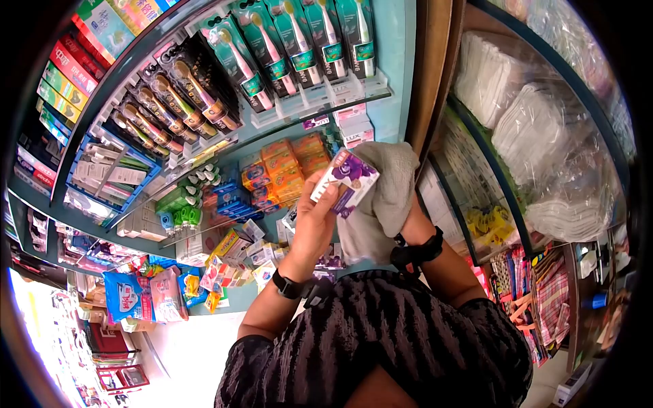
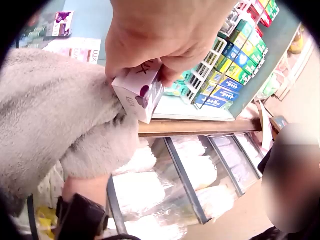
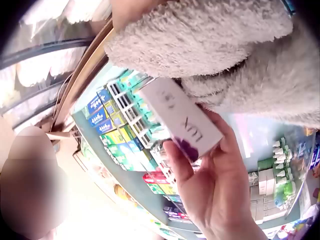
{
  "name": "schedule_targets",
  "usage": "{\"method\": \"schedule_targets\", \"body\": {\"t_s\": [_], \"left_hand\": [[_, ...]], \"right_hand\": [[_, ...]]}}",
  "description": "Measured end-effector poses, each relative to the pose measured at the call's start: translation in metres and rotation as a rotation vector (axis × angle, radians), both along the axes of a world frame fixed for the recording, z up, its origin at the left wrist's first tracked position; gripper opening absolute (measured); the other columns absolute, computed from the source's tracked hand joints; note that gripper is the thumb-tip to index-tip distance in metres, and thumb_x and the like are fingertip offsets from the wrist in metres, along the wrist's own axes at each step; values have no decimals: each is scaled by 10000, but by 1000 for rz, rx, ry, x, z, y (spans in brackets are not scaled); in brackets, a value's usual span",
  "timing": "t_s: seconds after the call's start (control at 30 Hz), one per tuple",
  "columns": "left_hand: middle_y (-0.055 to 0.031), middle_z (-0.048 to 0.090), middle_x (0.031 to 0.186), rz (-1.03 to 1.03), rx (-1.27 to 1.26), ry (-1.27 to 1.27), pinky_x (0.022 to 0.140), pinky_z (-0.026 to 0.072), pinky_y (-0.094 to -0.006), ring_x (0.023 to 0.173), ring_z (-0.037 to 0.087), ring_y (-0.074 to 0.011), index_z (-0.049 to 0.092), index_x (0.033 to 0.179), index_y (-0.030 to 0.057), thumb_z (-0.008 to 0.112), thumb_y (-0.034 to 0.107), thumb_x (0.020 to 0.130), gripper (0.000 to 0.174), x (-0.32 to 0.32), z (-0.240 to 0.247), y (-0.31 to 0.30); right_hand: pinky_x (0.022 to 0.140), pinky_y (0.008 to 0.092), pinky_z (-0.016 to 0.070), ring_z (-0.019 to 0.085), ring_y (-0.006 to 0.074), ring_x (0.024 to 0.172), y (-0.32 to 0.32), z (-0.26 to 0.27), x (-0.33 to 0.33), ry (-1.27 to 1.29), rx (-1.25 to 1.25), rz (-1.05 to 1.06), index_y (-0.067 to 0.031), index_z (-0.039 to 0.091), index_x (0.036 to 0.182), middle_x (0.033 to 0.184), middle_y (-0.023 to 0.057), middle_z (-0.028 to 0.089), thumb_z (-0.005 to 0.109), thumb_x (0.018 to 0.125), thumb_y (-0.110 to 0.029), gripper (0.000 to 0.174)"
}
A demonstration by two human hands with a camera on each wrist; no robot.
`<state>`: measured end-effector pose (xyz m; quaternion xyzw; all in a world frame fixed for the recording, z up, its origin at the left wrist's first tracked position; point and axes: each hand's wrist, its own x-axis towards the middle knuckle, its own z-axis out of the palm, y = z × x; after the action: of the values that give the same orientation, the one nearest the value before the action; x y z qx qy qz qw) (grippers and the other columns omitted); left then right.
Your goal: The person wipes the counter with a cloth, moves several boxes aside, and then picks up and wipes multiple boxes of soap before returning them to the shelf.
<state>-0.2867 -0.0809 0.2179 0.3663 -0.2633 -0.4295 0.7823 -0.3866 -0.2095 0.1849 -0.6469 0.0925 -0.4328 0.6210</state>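
Observation:
My left hand (image 1: 314,221) pinches a small white and purple LUX soap box (image 1: 348,182) between thumb and fingers, up in front of the shelves. In the right wrist view the box (image 3: 182,120) is tilted, with its LUX lettering and purple flower showing. A fluffy grey cloth (image 1: 391,194) is in my right hand (image 1: 413,222) and drapes over it, hiding the fingers. The cloth lies right against the box's edge in the left wrist view, and part of it hangs down below the hands.
Packaged toothbrushes (image 1: 296,41) hang above a glass shelf edge. Below are orange soap packs (image 1: 279,170), green bottles (image 1: 183,216) and loose small boxes (image 1: 235,245). More LUX boxes (image 1: 355,129) stand behind the cloth. Bagged white towels (image 1: 537,129) fill racks at right. Bagged goods (image 1: 129,296) sit lower left.

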Motion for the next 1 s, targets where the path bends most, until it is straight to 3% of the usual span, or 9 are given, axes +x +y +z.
{"method": "schedule_targets", "body": {"t_s": [0.07, 0.13, 0.17, 0.3, 0.43, 0.47, 0.7, 0.83, 1.0], "left_hand": [[-63, 545, 1121, 62, -33, -153, 886, 437, -280, 1019, 524, -119, 392, 1213, 24, 541, 134, 928, 340, -1, -12, -9], [-65, 544, 1070, 107, 109, -390, 852, 431, -258, 957, 510, -99, 395, 1184, 20, 575, 171, 915, 357, -8, -12, -8], [-66, 545, 1050, 86, 137, -459, 838, 431, -254, 939, 509, -99, 394, 1181, 18, 590, 184, 908, 375, -10, -10, -6], [-58, 532, 986, -58, 259, -605, 797, 432, -258, 896, 498, -106, 384, 1164, -16, 602, 199, 897, 406, -7, -10, 0], [-57, 509, 1009, -64, 217, -453, 825, 411, -259, 918, 473, -100, 381, 1162, -12, 554, 211, 923, 370, -16, -11, -1], [-61, 504, 1066, -98, 202, -423, 867, 398, -264, 970, 469, -106, 366, 1212, -1, 536, 206, 932, 388, -16, -12, -1], [-57, 484, 1208, -173, 117, -50, 945, 363, -272, 1073, 469, -133, 323, 1327, 31, 501, 206, 948, 454, -20, -3, -1], [-161, 473, 1176, 137, 180, -922, 945, 357, -324, 1072, 443, -229, 288, 1399, 23, 521, 292, 929, 590, 3, -24, -10], [-199, 371, 1202, 275, 359, -1181, 960, 353, -374, 1074, 416, -298, 291, 1401, 30, 688, 304, 809, 763, 8, -15, -8]], "right_hand": [[844, 283, 472, 576, 170, 976, 5, -4, 2, 66, -263, -182, -2, 487, 1196, 1115, 95, 571, 505, 891, -135, 333], [856, 287, 477, 576, 164, 969, 16, -3, 3, 6, 127, -110, 5, 478, 1203, 1105, 87, 576, 441, 940, -134, 301], [811, 286, 501, 598, 160, 928, 22, 1, 6, -249, 685, 66, 6, 503, 1176, 1065, 86, 596, 413, 947, -143, 288], [734, 263, 525, 625, 149, 858, 16, -14, 10, -199, 591, -8, 8, 533, 1126, 994, 73, 621, 387, 953, -156, 280], [664, 287, 544, 644, 174, 776, 1, -23, 17, -275, 591, 76, 6, 554, 1052, 928, 88, 638, 372, 951, -153, 262], [644, 307, 553, 654, 197, 750, 0, -24, 15, -435, 957, 247, 1, 558, 1031, 914, 109, 646, 346, 956, -178, 288], [685, 340, 562, 654, 232, 816, -4, -24, 10, -178, 808, 204, 10, 536, 1123, 999, 145, 630, 303, 978, -234, 367], [797, 330, 535, 616, 201, 955, -1, -29, 11, -226, 709, 379, -39, 486, 1218, 1114, 97, 595, 346, 981, -319, 392], [804, 317, 529, 616, 174, 942, 5, -8, 4, -233, 912, 521, -52, 513, 1197, 1090, 75, 605, 431, 959, -336, 380]]}}
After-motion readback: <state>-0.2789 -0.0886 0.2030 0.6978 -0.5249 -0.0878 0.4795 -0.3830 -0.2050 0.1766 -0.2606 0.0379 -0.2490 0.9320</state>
